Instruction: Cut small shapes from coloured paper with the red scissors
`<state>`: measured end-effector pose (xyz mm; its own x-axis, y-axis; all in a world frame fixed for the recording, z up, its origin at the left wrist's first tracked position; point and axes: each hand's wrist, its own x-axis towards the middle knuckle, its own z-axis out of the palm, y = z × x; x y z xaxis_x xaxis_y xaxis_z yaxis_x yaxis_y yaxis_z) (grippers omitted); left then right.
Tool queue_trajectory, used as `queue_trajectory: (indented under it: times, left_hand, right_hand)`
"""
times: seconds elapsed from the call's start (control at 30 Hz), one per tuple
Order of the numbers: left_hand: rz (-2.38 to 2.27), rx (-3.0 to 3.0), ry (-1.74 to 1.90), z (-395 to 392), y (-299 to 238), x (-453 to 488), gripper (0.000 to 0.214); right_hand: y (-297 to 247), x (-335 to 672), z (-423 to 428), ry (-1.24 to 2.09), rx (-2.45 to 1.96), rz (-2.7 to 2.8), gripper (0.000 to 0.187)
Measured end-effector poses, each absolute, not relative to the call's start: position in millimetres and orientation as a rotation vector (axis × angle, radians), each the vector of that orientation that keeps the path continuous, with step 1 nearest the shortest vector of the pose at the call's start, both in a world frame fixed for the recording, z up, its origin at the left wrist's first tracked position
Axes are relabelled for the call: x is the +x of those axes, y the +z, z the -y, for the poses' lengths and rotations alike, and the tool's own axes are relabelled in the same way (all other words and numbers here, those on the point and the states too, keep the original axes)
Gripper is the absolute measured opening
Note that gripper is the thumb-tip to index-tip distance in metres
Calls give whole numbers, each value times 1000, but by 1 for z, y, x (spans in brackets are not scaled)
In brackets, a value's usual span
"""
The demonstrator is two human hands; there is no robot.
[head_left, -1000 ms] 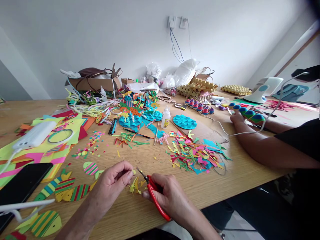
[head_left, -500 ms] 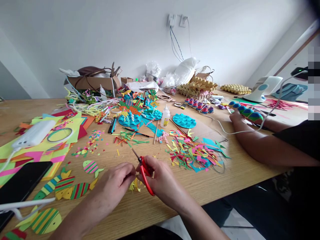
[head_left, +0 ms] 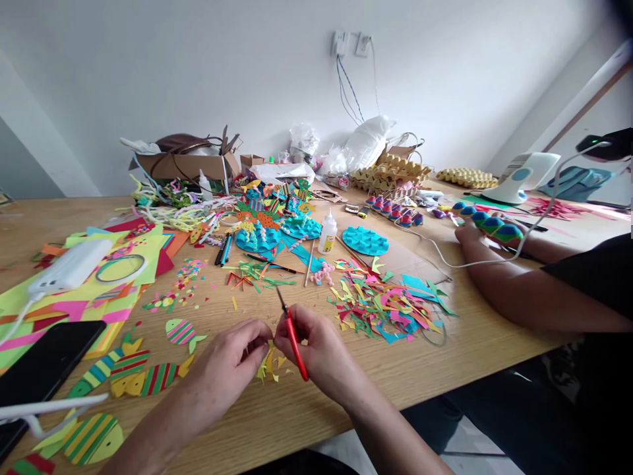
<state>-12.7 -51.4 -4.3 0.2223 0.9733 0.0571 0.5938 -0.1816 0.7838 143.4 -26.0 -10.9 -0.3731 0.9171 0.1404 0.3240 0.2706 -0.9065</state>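
Red-handled scissors (head_left: 295,343) rest in my right hand (head_left: 316,346), blades up and pointing away from me. Close to its left, my left hand (head_left: 235,356) has its fingers pinched together; what they hold, if anything, is hidden. The fingertips of both hands nearly meet. Small yellow paper scraps (head_left: 270,364) lie on the table just beneath them. To the left of my left hand are striped paper fish: a green and pink one (head_left: 179,332), a red and green one (head_left: 159,379) and a larger green and yellow one (head_left: 93,437).
Coloured paper clippings (head_left: 380,303) are heaped to the right. Beyond stand a glue bottle (head_left: 327,232) and a blue egg-carton piece (head_left: 364,241). A phone (head_left: 47,363) and paper sheets (head_left: 148,264) lie left. Another person's arm (head_left: 514,284) rests at right, near a white cable (head_left: 475,264).
The scissors have turned in my right hand: their handles, seen spread before, now appear edge-on as one red bar. My left hand stays nearly in place, still pinched.
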Motion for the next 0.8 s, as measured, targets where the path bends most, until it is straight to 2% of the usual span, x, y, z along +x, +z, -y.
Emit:
queue_trajectory:
  times: [0.13,0.47,0.7,0.8]
  left_hand:
    - [-1420,1746,852,54,-6,-8,16]
    - [-1428,1777,787,56,-7,-12,17]
    - [-1404,1694,867,57,-8,-6,20]
    - [-1385,1633,935,57,-8,-8,21]
  right_hand:
    - [-18,140,28,1241,-1056,1611,8]
    - [-15,143,29,1229,-1055,1675,8]
    - [-16,138,32,1164,-1065,1630,8]
    - [-14,142,36,1137,-1054,1675,13]
